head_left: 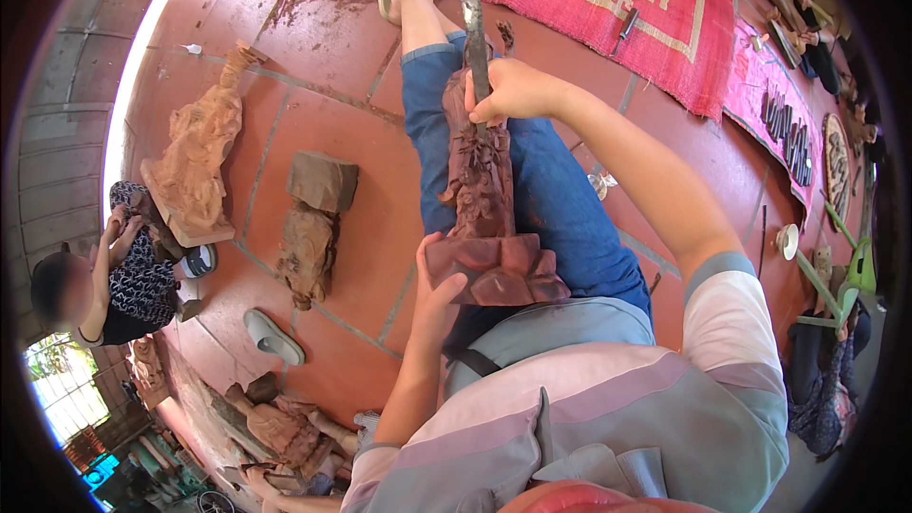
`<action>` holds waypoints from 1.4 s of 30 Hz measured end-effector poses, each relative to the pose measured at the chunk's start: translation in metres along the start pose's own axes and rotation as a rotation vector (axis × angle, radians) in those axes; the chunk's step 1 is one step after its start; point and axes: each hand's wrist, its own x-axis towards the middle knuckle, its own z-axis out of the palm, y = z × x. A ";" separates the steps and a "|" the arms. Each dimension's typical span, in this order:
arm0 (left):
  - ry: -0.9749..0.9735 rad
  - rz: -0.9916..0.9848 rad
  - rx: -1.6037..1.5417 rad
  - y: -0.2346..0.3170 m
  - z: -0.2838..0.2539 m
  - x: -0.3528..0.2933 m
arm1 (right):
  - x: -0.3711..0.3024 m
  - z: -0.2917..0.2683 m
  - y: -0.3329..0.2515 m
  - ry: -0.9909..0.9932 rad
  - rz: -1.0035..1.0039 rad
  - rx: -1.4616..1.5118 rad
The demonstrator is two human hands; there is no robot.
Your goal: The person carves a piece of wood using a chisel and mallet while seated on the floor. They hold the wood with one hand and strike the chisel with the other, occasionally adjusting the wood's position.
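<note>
Dark reddish wood is lying along the person's lap: a tall carved statue (484, 199), its blocky base toward the body. The left hand (435, 296) is gripping that base, while the right hand (510, 90) is closing round a long metal chisel (474, 38) near the figure's top. Much relief is already looking cut; finishing seems to remain. Farther off, paler rough carvings (195, 166) are standing on the red tiled floor (323, 85) beside another seated person (114, 275).

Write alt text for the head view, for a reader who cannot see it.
A seated person steadies a dark wooden carving on their lap, left hand gripping its base, right hand pressing a metal chisel to its top. Unfinished carvings lie on the red tiled floor.
</note>
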 end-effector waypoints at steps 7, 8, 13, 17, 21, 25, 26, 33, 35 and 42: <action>0.045 0.010 0.045 0.000 0.006 -0.001 | -0.006 0.002 -0.014 0.033 -0.006 -0.097; 0.043 0.014 0.038 0.001 0.007 -0.001 | -0.005 0.003 -0.013 0.030 0.000 -0.069; 0.050 0.010 0.035 0.001 0.007 -0.001 | 0.003 -0.005 -0.010 -0.018 0.074 -0.009; 0.046 0.017 0.034 0.001 0.006 -0.001 | -0.001 0.005 -0.021 0.012 -0.028 -0.193; 0.012 -0.036 -0.054 0.002 0.003 0.000 | 0.006 0.000 -0.018 -0.036 0.068 -0.103; 0.009 -0.024 -0.059 0.000 0.002 0.001 | 0.007 -0.005 -0.019 -0.034 0.106 -0.070; 0.011 -0.027 -0.068 0.000 0.001 0.000 | 0.006 -0.003 -0.021 -0.035 0.092 -0.089; 0.026 -0.019 -0.080 -0.001 -0.002 -0.002 | 0.012 0.001 -0.020 0.000 0.158 -0.031; 0.008 -0.026 -0.094 -0.004 -0.008 -0.001 | 0.013 0.000 -0.018 -0.002 0.153 -0.077; -0.001 0.009 -0.047 -0.009 -0.010 0.000 | 0.011 0.007 -0.024 0.031 0.168 -0.101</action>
